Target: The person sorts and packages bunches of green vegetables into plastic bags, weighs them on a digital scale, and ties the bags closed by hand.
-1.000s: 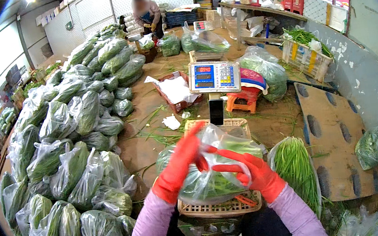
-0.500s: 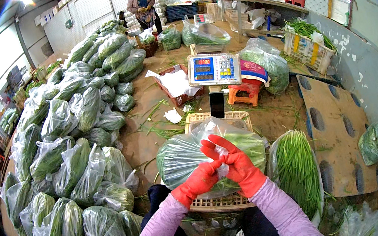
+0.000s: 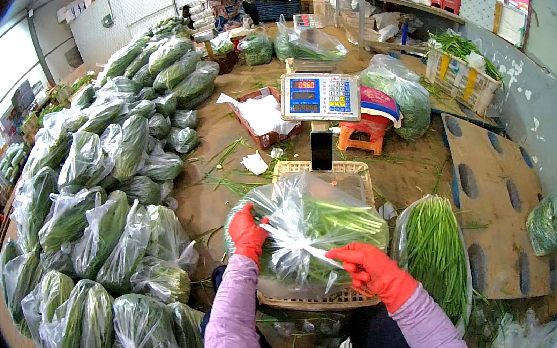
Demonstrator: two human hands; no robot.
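A clear plastic bag (image 3: 291, 268) of long green leafy stalks lies across a tan plastic basket (image 3: 316, 303) on the weighing scale. Its gathered plastic is stretched into a twisted white strand across the top of the bag. My left hand (image 3: 249, 235), in a red rubber glove, closes on the strand's far left end. At the near right end, my gloved right hand (image 3: 370, 272) pinches the plastic between thumb and fingers. The scale's display (image 3: 320, 97) stands just beyond, with red digits lit. A dark phone (image 3: 321, 150) leans upright below it.
Many filled vegetable bags (image 3: 116, 223) are heaped on the left. An open bag of green stalks (image 3: 434, 252) stands close on the right, beside a brown board with dark oval patches (image 3: 499, 208). Ahead are a red crate (image 3: 262, 121) and an orange stool (image 3: 363, 136). A person (image 3: 225, 1) stands far back.
My hands were together over the bag and are now apart: the left went left and farther away, the right nearer and slightly right. The plastic between them is pulled out. The view shifted slightly.
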